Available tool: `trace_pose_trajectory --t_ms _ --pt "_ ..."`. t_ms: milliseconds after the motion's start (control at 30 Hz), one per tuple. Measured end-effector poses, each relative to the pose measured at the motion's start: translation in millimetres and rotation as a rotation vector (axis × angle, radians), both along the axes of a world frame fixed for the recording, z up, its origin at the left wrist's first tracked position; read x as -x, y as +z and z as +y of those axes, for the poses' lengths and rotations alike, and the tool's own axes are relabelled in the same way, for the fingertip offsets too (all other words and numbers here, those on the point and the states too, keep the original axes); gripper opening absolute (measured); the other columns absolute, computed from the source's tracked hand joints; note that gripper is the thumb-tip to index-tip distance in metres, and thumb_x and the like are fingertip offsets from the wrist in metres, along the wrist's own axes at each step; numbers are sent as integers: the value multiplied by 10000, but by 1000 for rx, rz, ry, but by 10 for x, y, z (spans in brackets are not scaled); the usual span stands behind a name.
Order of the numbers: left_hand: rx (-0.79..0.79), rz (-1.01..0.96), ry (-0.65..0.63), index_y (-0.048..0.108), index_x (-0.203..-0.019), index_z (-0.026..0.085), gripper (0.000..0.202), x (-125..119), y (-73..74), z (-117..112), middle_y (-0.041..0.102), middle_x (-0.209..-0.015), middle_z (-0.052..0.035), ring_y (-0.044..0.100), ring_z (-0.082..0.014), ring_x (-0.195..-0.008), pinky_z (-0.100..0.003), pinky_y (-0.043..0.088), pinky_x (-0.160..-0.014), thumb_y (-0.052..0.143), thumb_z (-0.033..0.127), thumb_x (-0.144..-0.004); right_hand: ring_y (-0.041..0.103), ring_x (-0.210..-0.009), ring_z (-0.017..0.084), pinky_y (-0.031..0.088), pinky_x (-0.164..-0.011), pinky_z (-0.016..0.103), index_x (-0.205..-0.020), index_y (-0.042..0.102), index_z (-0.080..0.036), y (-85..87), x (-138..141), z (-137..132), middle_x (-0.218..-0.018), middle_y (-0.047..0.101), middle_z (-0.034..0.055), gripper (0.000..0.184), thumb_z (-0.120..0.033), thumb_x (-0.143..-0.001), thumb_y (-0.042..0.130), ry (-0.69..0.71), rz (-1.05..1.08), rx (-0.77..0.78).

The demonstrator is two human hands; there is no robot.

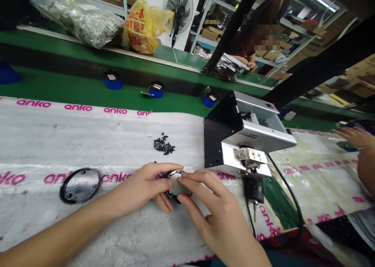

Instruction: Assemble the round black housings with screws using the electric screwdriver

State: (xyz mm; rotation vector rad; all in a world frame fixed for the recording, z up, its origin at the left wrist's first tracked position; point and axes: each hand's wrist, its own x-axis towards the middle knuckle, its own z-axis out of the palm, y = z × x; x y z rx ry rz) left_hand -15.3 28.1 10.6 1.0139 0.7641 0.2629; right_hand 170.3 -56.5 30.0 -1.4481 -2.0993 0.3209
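Between my two hands is a round black casing (177, 187) with a pale disc-like inner face, held a little above the white sheet. My left hand (155, 181) grips its left edge, thumb on the near face and fingers curled beneath. From the right, my right hand (208, 198) pinches the casing with thumb and fingertips at its rim and face. Past the hands lies a small heap of tiny black parts (164, 145). Off to the left, a round black shallow lid (80, 185) with faint handwriting rests on the sheet.
A silver-and-black screw-feeding machine (249, 130) stands right of my hands, an electric screwdriver (254, 190) below it. Several blue round housings (156, 90) sit on the green belt (131, 95). At far right is a co-worker's hand (356, 137). A yellow bag (142, 28) lies on the far ledge.
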Motion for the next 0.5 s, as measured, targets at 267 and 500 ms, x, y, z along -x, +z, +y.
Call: trace_pose_trajectory --t_ms 267,500 --pt "-25 12 38 636 -1279 240 388 -66 28 -22 759 -747 10 740 -166 -611 -273 606 -643 579 251 -896 617 -944 205 576 -780 343 -1137 655 -204 58 0 61 -1036 665 73 232 -148 -915 618 21 -23 7" --pt "20 -36 23 587 -1225 244 367 -109 1 -70 674 -647 36 703 -159 -551 -286 596 -585 642 273 -863 636 -921 228 576 -749 359 -1141 633 -223 115 -74 84 -969 694 61 209 -254 -936 610 22 -107 -34"
